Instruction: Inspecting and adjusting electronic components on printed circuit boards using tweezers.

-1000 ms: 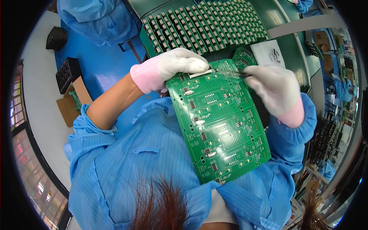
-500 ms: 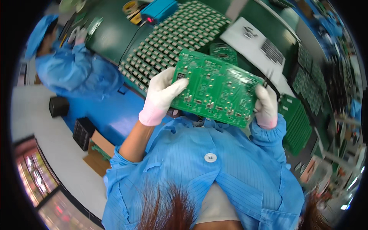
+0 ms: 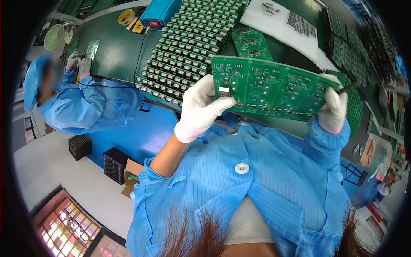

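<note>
A green circuit board (image 3: 274, 90) is held up in front of my chest, its small parts facing me. My left hand (image 3: 199, 107), in a white glove, grips its left end, thumb on the front. Beside that thumb a small white-sided block (image 3: 224, 91) stands out from the board. My right hand (image 3: 334, 109), also gloved, is closed on the right end; some of its fingers are hidden behind the board. A thin dark pointed tool (image 3: 349, 88) sticks out by the right fingers; its kind is unclear. Behind lies a green board panel with dark displays (image 3: 249, 41).
Rows of boards with white parts (image 3: 184, 55) fill the bench's middle. A blue box with a red readout (image 3: 159, 15) and a yellow tape roll (image 3: 126, 17) stand beyond. A white sheet (image 3: 278, 21) bears small dark parts. At left, a gloved co-worker (image 3: 85, 100) handles a board.
The board and both hands have shifted right in the picture, and the board is tilted more steeply. The block by my left thumb now shows its white side. My grip stays on both ends.
</note>
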